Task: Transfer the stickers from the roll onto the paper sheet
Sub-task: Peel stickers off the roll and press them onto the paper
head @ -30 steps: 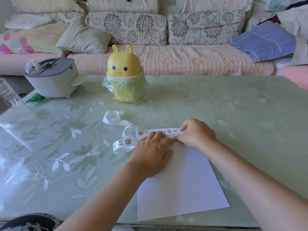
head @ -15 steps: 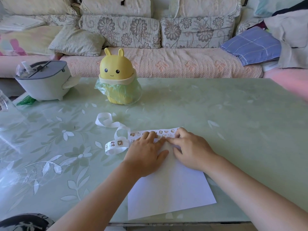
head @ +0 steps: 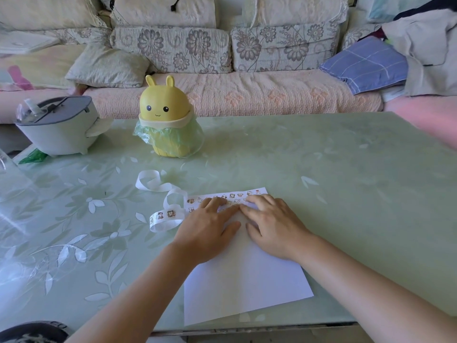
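Left hand (head: 210, 230) and right hand (head: 274, 226) lie flat, fingers straight, holding nothing, pressing the far half of the white rectangular paper sheet (head: 247, 280). Small cartoon stickers (head: 237, 195) line its far edge. Curled white sticker roll (head: 168, 215) lies just left of the sheet.

Bright, soft daylight fills the scene. White glare streaks the glossy table (head: 346, 194) at the near left. Shadows on the paper sheet (head: 247, 280) are faint. Wide-angle distortion bows the far sofa (head: 247, 95) and softens the corners.
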Available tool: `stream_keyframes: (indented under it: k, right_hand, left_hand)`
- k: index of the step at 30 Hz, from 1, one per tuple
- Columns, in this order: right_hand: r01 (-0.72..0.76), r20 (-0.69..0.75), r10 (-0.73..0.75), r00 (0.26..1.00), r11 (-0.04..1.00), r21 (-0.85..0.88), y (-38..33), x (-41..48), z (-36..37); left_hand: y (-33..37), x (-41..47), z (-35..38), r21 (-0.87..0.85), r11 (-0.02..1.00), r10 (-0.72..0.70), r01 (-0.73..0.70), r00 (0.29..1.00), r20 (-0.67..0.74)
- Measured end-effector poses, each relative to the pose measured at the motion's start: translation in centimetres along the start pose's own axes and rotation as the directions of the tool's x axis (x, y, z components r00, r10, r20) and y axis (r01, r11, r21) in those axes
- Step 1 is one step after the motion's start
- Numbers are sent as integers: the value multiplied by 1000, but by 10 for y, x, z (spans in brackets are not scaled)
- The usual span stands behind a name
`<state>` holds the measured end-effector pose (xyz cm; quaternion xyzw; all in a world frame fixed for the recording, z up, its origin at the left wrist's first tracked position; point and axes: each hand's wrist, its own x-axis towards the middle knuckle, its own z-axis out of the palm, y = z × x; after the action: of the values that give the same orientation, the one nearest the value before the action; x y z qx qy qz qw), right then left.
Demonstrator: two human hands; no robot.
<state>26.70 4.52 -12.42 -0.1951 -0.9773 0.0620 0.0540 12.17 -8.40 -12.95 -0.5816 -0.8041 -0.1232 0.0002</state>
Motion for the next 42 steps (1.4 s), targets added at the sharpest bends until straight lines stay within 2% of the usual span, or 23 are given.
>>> stream_keyframes:
  k: [4, 9, 14, 19, 23, 26, 29, 32, 38, 42]
  right_hand:
    - [4, -4, -4, 1000, 1000, 31, 1, 2, -3]
    - [66, -67, -63, 996, 997, 37, 2, 5, -5]
    - [58, -50, -56, 997, 998, 33, -11, 20, -13]
    - [-50, -18, 58, 998, 951, 305, -38, 32, -22]
    - [-138, 48, 134, 990, 814, 564, -64, 44, -24]
    - [-224, 125, 188, 974, 729, 647, -81, 53, -24]
    - [-310, 246, 194, 950, 693, 651, -97, 61, -27]
    - [-397, 361, 197, 912, 650, 648, -111, 66, -31]
    - [-442, 397, 196, 897, 454, 774, -123, 70, -35]
    - [-413, 346, 262, 901, 270, 870, -124, 72, -34]
  left_hand:
    - [3, 1, 0, 39, 999, -15, 14, 1000, 10]
    - [2, 2, -2, -51, 999, -17, 17, 1000, 3]
    - [-6, -4, -10, -128, 991, 37, -43, 998, -43]
    - [-26, -12, -39, -124, 989, 41, -78, 962, -270]
    - [-56, -26, -61, -143, 989, -76, 28, 937, -342]
    - [-76, -39, -66, -156, 974, -198, 166, 956, -217]
    - [-87, -49, -69, -150, 961, -245, 233, 967, -65]
    - [-89, -54, -70, -195, 947, -267, 256, 963, -32]
    - [-89, -55, -74, -450, 816, -388, 364, 921, 40]
    - [-86, -53, -76, -748, 567, -444, 344, 893, 74]
